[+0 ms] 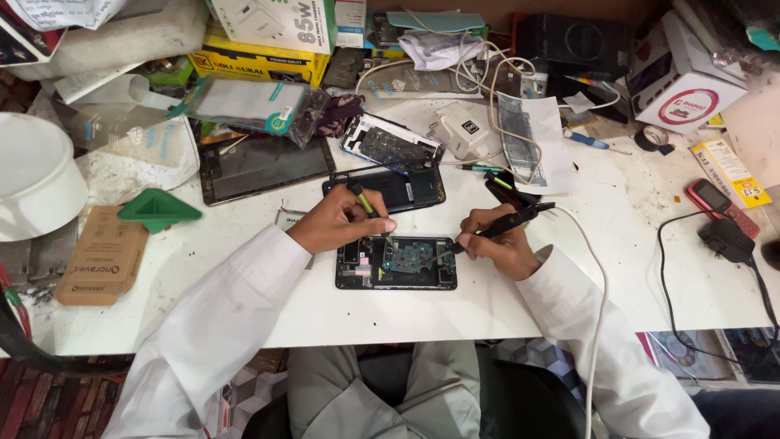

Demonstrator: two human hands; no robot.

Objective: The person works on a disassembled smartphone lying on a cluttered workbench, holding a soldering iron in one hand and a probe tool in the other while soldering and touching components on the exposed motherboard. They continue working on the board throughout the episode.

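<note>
Left edge of the white table (504, 305): a white bowl-like lamp shade (32, 175), a green plastic triangle stand (154, 210), a brown cardboard packet (101, 256). Behind them is a dark tablet (264, 167) lying flat, with bagged parts above it.

Left hand (337, 221): fingers curled and pinched on a thin yellow-green handled tool (366, 203), tip down on the board of the opened phone (396, 262). The heel of the hand rests at the phone's top left corner.

The opened phone lies flat near the front edge of the table, centre, back cover off, green-blue circuit board (406, 258) exposed. Judgement: light and stiff as a slab, but fragile; the board, connectors and any flex cables will not take prying or side load. The smooth frame on the smooth table will likely slide if pushed, so it should be steadied by the long edges of the frame, not the board. Take hold at the outer rim only.

Right hand (500, 240): closed around a black pen-style corded tool (512, 219), held like a pen, tip at the phone's right side. Its white cable (597, 284) runs off the front edge.

Just behind the phone are a second dark phone body (398, 189) and a stripped phone with a cracked back (390, 145). Back edge: boxes and tangled white cables. Right side: a red keypad phone (715, 203) and a black charger plug (725, 237), well apart from the work.
</note>
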